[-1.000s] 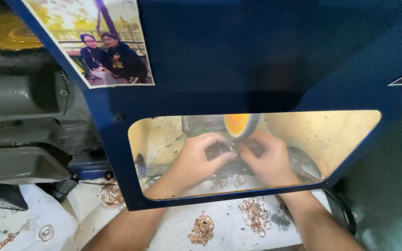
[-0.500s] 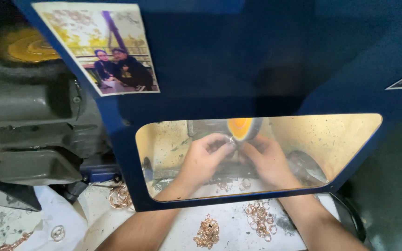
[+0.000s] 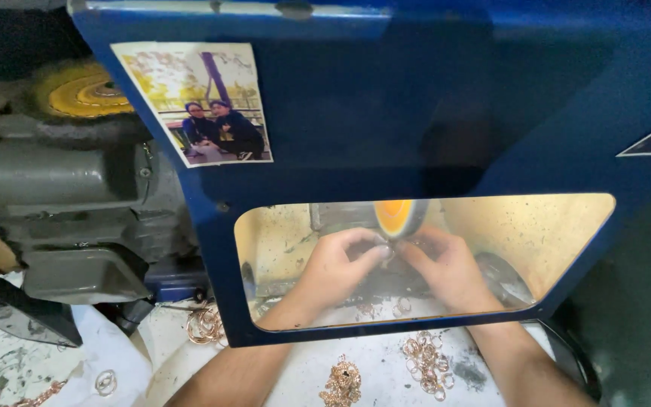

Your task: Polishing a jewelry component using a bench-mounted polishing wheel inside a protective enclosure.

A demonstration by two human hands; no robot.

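Head view shows us both our hands inside a blue hood, seen through its clear window. Our left hand has its fingers curled in close, thumb and forefinger pinched toward the middle; our right hand meets it from the other side, fingers likewise drawn in tight. Between the fingertips we press a small metal piece (too small and too blurred for us to say what kind) just under the orange-yellow polishing wheel; whether it touches the wheel we cannot tell. Both hands seem to share the hold on it.

Below our hands, on the floor of the hood, lie a few loose rings. Nearer to us, outside the window on the white work surface, we see a heap of gold-coloured rings beside our right forearm, and a small pile of gold chain between our arms. Another cluster of rings sits at the hood's lower left corner.

On the hood's front a photograph is stuck, tilted. Left of the hood stands the grey motor housing, with a yellow buffing wheel above it. A single ring lies on the dusty sheet at far left.
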